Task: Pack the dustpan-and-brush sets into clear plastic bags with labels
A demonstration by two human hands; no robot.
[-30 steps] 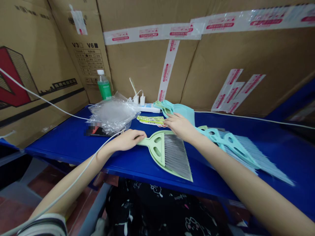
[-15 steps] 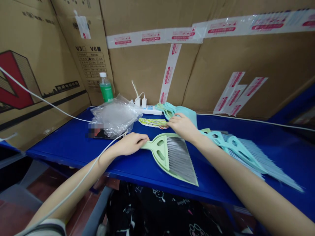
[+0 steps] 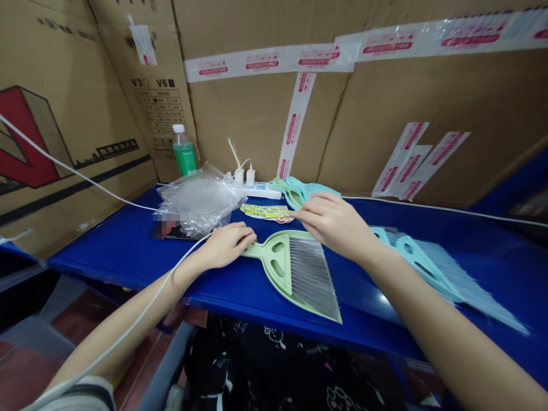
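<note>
My left hand point(image 3: 229, 244) is closed around the handle of a light green dustpan point(image 3: 280, 288). A matching brush with grey bristles point(image 3: 310, 277) lies nested in that dustpan, which rests on the blue table. My right hand point(image 3: 331, 224) is over the table with its fingers stretched to the left. Its fingertips are at the right end of several yellow-green paper labels point(image 3: 265, 212); whether they touch is unclear, and the thumb is hidden. Behind this hand lie turquoise and green dustpans point(image 3: 295, 188), partly covered by it. Turquoise brushes point(image 3: 432, 268) lie beyond my right forearm.
A crumpled clear plastic bag point(image 3: 199, 197) lies at left over a dark flat object point(image 3: 184, 233). Behind are a green bottle point(image 3: 185, 157) and a white power strip point(image 3: 263, 191) with plugs. A white cable point(image 3: 124, 200) crosses my left forearm. Cardboard walls point(image 3: 257, 114) border the blue table point(image 3: 115, 245).
My right hand has shifted slightly right and turned, with its fingers now pointing left at the labels. My left hand and the green dustpan have moved slightly left.
</note>
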